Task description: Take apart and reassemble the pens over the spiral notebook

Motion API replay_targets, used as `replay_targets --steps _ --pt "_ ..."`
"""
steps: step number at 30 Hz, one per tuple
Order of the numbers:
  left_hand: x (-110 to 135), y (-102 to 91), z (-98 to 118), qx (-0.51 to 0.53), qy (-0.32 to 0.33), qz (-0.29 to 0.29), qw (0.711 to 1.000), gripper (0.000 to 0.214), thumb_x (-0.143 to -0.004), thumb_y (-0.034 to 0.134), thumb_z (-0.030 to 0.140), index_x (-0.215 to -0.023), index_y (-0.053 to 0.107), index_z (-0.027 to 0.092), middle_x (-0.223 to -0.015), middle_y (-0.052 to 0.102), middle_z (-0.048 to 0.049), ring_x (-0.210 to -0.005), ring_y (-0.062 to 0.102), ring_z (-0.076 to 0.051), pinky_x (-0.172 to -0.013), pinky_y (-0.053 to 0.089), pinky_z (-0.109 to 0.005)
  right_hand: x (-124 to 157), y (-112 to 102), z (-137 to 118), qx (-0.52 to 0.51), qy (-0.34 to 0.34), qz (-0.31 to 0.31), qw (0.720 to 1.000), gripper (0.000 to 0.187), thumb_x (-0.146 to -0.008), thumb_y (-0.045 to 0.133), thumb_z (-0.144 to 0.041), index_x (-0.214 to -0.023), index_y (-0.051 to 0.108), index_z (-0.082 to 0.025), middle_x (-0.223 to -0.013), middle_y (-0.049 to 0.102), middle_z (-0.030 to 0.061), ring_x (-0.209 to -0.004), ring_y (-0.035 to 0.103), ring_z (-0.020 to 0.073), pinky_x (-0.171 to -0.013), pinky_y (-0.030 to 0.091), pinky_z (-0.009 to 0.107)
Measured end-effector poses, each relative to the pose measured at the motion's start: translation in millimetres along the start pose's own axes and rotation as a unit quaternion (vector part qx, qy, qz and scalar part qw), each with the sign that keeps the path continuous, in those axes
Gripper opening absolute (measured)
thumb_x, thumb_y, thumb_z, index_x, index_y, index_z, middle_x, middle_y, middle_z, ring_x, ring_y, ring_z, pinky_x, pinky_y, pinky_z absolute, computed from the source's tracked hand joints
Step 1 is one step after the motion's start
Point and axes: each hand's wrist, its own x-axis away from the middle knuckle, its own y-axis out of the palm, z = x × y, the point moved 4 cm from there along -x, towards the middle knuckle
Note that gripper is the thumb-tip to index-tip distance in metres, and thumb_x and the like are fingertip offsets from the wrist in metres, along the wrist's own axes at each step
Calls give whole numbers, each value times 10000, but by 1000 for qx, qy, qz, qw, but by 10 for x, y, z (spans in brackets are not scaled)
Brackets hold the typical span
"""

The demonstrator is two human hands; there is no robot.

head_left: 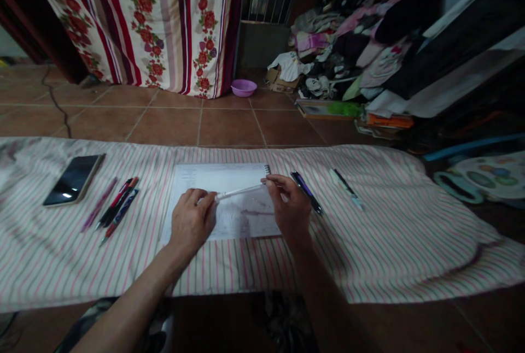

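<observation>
A spiral notebook [223, 178] lies open on a striped cloth [369, 243] spread over the floor. Both hands hold a thin white pen [240, 192] level above the page. My left hand [191, 223] is closed around its left end. My right hand [289, 205] pinches its right end between thumb and fingers. Faint marks show on the page under the pen.
A phone [74, 179] and several pens [117, 208] lie on the cloth at left. A purple pen [305, 191] and another pen [346, 188] lie at right. Beyond are tiled floor, a purple bowl [243, 88], a flowered curtain and a heap of clothes [361, 36].
</observation>
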Motion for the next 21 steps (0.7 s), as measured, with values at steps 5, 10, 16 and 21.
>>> replay_targets --steps 5,10,16,21 --pt "1 1 3 5 2 -8 1000 226 -871 456 212 -993 637 156 -835 618 -83 -797 523 -224 -686 442 -353 1 13 -12 2 -3 -12 1000 151 -825 525 -298 -867 631 -199 -856 702 64 -788 653 174 -700 528 304" --pt "7 -17 23 7 9 -5 1000 231 -879 444 223 -997 630 156 -831 616 -84 -796 520 -222 -689 441 -358 22 54 -10 -5 16 -17 1000 156 -813 541 -311 -861 635 -196 -853 709 62 -769 663 174 -698 528 300" --pt "-1 -8 47 0 14 -8 1000 224 -877 454 235 -978 637 155 -823 614 -80 -793 520 -220 -691 443 -351 72 147 -23 -1 4 -36 999 168 -815 561 -323 -882 641 -191 -866 704 54 -747 659 162 -676 526 281" --pt "-11 1 68 0 19 -7 1000 228 -874 457 234 -983 634 141 -823 614 -83 -800 517 -220 -704 445 -360 94 220 -87 4 -23 -49 999 123 -813 574 -263 -888 638 -190 -865 699 41 -746 650 150 -681 518 269"
